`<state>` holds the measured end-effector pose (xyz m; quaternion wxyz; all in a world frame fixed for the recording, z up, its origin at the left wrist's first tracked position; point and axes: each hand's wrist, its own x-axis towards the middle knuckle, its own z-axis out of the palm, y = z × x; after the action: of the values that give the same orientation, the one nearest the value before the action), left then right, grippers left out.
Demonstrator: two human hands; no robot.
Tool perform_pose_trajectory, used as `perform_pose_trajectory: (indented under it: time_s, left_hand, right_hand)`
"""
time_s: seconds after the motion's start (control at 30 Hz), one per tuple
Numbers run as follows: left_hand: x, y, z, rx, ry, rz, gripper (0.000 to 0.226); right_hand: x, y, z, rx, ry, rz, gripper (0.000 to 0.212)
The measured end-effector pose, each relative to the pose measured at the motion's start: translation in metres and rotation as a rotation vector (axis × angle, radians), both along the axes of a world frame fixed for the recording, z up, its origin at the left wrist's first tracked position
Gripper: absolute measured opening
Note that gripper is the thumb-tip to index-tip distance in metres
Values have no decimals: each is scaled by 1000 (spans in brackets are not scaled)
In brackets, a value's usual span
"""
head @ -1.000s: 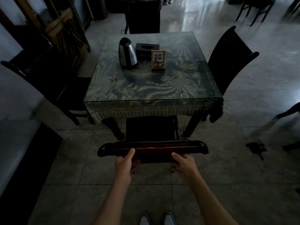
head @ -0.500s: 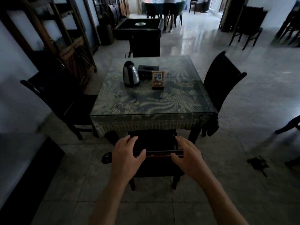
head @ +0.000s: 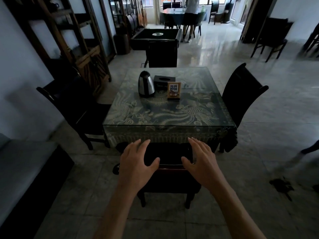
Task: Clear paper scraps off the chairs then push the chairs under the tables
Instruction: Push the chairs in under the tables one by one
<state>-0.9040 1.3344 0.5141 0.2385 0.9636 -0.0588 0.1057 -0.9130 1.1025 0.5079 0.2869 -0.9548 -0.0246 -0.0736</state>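
Now both hands hover spread, fingers straight, holding nothing: left hand (head: pixel 136 163), right hand (head: pixel 201 163). The chair (head: pixel 170 180) sits directly beneath and ahead of them, its top rail running crosswise between the thumbs, seat already partly under the table (head: pixel 169 116) just beyond the fingertips.

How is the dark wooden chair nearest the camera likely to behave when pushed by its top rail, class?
The chair looks like solid dark wood, so it is probably stiff and fairly heavy. On the tiled floor its legs may scrape or catch on grout lines. Pushed high, it might tip forward slightly.
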Motion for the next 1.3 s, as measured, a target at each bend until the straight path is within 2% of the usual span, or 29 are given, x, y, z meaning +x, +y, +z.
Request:
perform_pose_trajectory:
  time_s: [0.23,0.43,0.7,1.03,1.3]
  left_hand:
    - [-7,24,-12,-32,37,104,73]
    - [-12,68,-11,-50,29,216,68]
    - [9,175,-21,-38,46,347,73]
    - [38,356,-17,-56,50,473,76]
    - [65,438,-7,-68,57,549,75]
  right_hand:
    - [17,23,-5,3,-5,106,73]
    - [41,78,-11,-22,37,245,72]
    - [87,193,-9,-39,68,378,72]
    - [144,393,0,-60,116,512,75]
    - [188,477,4,-111,135,607,77]
